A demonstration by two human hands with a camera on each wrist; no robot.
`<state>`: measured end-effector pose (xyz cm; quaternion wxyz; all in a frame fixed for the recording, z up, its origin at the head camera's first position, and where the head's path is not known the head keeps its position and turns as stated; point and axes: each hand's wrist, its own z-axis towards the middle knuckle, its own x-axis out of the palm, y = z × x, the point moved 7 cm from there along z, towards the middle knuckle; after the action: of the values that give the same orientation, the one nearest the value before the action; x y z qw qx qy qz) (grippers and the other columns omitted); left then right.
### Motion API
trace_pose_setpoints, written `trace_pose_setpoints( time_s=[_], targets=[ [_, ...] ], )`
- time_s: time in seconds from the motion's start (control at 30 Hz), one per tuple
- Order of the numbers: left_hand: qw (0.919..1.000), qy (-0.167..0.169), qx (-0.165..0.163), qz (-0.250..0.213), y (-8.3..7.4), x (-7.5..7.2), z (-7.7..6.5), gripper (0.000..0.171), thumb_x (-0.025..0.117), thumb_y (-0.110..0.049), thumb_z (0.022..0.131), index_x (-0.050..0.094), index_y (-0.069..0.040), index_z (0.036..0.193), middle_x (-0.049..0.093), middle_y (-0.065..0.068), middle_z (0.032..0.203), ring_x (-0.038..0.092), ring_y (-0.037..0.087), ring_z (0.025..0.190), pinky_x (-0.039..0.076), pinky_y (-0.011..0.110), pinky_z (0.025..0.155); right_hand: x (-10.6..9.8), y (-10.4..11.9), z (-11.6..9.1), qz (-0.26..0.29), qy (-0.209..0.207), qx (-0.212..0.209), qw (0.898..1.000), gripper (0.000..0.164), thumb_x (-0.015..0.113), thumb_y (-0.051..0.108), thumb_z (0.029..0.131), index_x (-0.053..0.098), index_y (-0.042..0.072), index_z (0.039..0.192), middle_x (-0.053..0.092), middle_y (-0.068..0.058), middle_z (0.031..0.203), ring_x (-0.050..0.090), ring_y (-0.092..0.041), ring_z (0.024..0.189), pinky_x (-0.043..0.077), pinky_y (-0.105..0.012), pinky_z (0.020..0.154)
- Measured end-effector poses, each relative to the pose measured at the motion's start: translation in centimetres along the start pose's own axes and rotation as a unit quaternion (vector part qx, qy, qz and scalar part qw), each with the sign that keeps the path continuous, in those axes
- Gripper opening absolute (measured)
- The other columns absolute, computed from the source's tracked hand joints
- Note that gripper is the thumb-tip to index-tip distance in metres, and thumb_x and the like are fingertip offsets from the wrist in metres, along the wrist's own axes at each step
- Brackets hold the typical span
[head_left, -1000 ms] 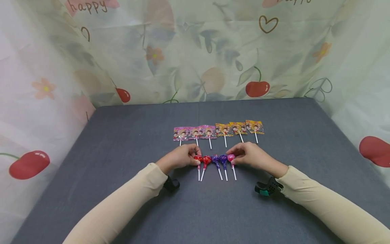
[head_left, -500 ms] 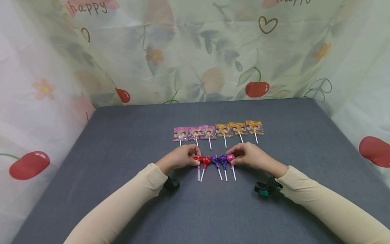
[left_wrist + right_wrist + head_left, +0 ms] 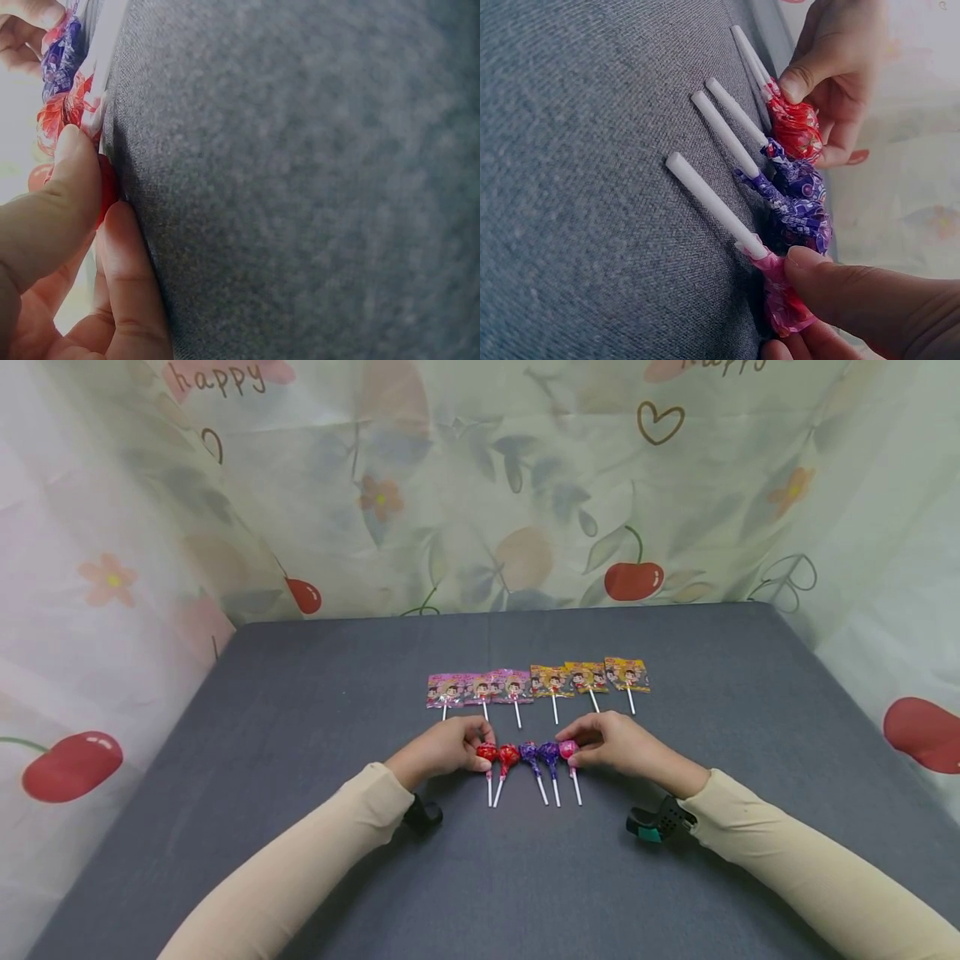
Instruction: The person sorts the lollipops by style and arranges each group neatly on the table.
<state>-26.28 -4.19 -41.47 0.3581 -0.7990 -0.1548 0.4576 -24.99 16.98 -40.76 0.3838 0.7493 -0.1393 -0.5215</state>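
Note:
A row of wrapped lollipops lies with heads away from me and white sticks towards me. At its left end my left hand (image 3: 446, 747) pinches a red lollipop (image 3: 487, 751) by the head between thumb and fingers. Beside it lies another red lollipop (image 3: 508, 757), then two purple lollipops (image 3: 529, 752). My right hand (image 3: 618, 747) pinches the pink lollipop (image 3: 567, 749) at the right end. In the right wrist view, its thumb presses the pink wrapper (image 3: 780, 292) just below the head, close beside the purple wrappers (image 3: 802, 202).
Behind this row, three flat lollipops in pink packets (image 3: 512, 682) and three in yellow packets (image 3: 552, 678) lie side by side on the grey tabletop (image 3: 337, 693), sticks towards me. A patterned curtain (image 3: 480, 485) hangs behind the table and along both sides.

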Motion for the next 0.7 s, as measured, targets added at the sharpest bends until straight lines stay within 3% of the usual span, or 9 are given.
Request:
trace_pose_setpoints(
  time_s=[0.5, 0.7],
  targets=[
    [0.9995, -0.007, -0.027, -0.016, 0.90, -0.16, 0.03, 0.025, 0.078, -0.012, 0.080, 0.062, -0.012, 0.099, 0.053, 0.002, 0.082, 0.046, 0.014, 0.071, 0.037, 0.026, 0.061, 0.25, 0.33, 0.21, 0.022, 0.007, -0.002, 1.000, 0.039, 0.074, 0.013, 0.085, 0.064, 0.002, 0.121, 0.067, -0.015, 0.119, 0.064, -0.028, 0.110, 0.050, -0.039, 0.091],
    [0.9993, 0.008, -0.032, -0.018, 0.88, -0.51, -0.48, 0.030, 0.079, -0.016, 0.081, 0.062, -0.010, 0.105, 0.057, 0.004, 0.087, 0.049, 0.014, 0.074, 0.039, 0.026, 0.064, 0.10, 0.70, 0.09, 0.023, 0.007, -0.006, 1.000, 0.042, 0.075, 0.012, 0.085, 0.063, 0.001, 0.123, 0.067, -0.016, 0.120, 0.063, -0.030, 0.112, 0.050, -0.041, 0.092]
  ],
)
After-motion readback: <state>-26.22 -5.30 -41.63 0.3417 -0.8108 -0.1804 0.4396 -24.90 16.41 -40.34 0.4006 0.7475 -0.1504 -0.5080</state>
